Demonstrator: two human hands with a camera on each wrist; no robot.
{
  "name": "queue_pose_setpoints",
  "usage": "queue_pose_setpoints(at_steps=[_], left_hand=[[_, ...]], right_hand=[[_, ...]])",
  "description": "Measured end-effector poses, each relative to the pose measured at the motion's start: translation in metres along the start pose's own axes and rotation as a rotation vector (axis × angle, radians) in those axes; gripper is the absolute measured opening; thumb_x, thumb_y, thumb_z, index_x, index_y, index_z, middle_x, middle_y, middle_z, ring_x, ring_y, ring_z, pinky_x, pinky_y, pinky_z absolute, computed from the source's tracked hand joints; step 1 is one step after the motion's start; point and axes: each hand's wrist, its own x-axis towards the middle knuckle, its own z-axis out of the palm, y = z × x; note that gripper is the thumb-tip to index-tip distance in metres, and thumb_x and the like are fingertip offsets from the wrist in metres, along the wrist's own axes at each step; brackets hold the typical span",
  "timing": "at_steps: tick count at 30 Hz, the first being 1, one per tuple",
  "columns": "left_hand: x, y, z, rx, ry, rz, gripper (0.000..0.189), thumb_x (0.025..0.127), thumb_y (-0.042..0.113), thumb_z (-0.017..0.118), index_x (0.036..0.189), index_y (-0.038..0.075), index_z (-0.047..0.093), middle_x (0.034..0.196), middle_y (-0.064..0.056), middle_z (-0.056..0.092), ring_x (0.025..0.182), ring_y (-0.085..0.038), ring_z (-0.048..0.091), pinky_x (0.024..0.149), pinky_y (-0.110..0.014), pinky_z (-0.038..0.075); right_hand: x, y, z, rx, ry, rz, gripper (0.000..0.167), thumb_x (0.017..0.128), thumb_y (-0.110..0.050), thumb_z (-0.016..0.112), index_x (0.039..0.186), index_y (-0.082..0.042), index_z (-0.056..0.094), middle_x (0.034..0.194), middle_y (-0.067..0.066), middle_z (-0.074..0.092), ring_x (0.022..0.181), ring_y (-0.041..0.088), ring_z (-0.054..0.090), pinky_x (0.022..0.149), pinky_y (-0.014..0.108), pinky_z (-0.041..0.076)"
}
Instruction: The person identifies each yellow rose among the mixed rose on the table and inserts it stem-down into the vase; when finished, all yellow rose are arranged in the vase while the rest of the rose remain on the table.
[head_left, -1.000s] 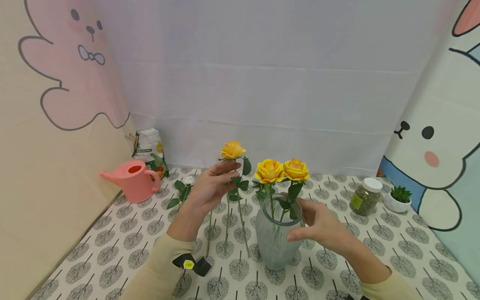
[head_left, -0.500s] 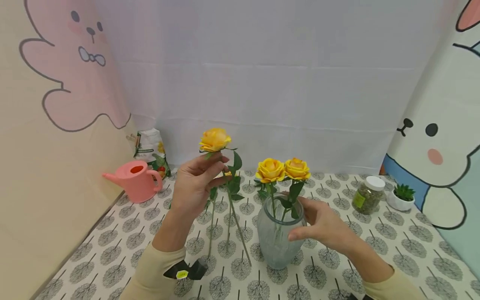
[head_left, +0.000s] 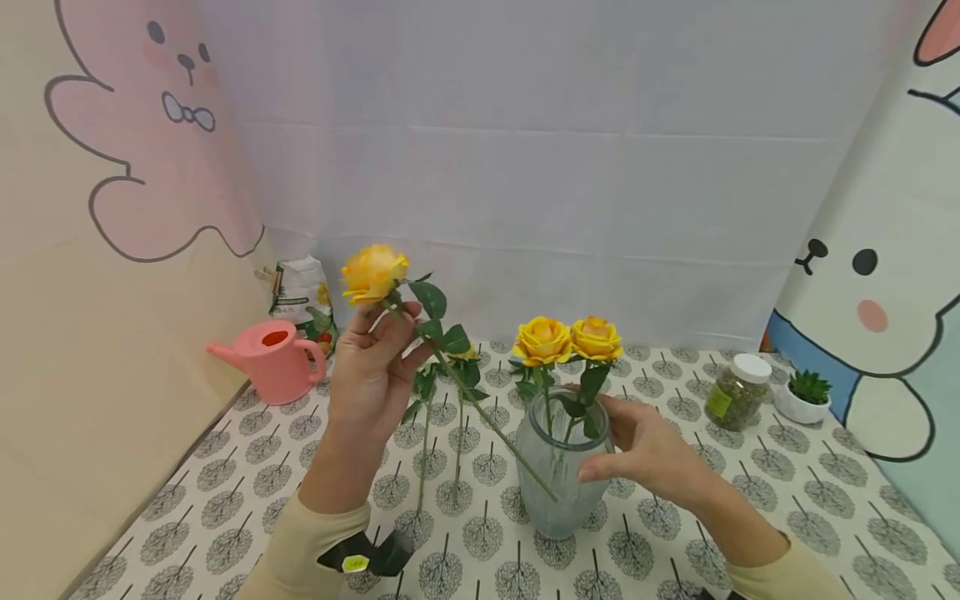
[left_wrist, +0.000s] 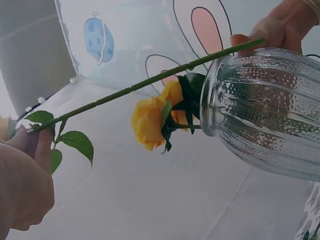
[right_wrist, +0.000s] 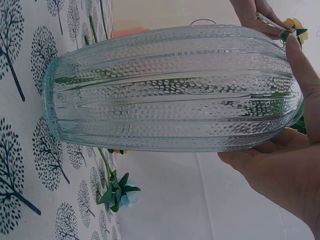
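My left hand (head_left: 371,375) pinches a yellow rose (head_left: 375,273) by its stem just below the bloom. The rose leans left, and its long green stem (left_wrist: 150,80) slants down to the right, its cut end appearing in front of the vase in the head view. A ribbed clear glass vase (head_left: 558,492) stands upright on the table, holding two yellow roses (head_left: 543,342). My right hand (head_left: 652,454) grips the vase's right side near the rim, thumb at the front and fingers mostly hidden behind. In the right wrist view, the vase (right_wrist: 170,90) lies between thumb and fingers.
Loose flower stems (head_left: 425,450) lie left of the vase. A pink watering can (head_left: 273,362) and a printed bag (head_left: 300,292) stand at the back left. At the right are a lidded jar (head_left: 738,392) and a potted succulent (head_left: 808,396). Fabric walls enclose the patterned table.
My left hand has moved left with the rose and tilted it, so the bloom leans left and the stem's lower end has swung right toward the vase. My right hand stays on the vase.
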Motion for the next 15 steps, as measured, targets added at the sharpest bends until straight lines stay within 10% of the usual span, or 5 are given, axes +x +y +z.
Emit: queue_pose_setpoints(at_steps=[15], left_hand=[[-0.002,0.02,0.009,-0.311,-0.039,0.187,0.016,0.089,-0.009,0.066,0.103,-0.003,0.073,0.099,-0.014,0.071,0.084,-0.024,0.071,0.076,-0.036,0.061]], right_hand=[[-0.001,-0.001,0.001,-0.016,0.015,0.023,0.087,0.083,-0.01,0.082,0.15,0.01,0.031,0.153,0.026,0.037,0.135,0.045,0.041,0.102,0.024,0.044]])
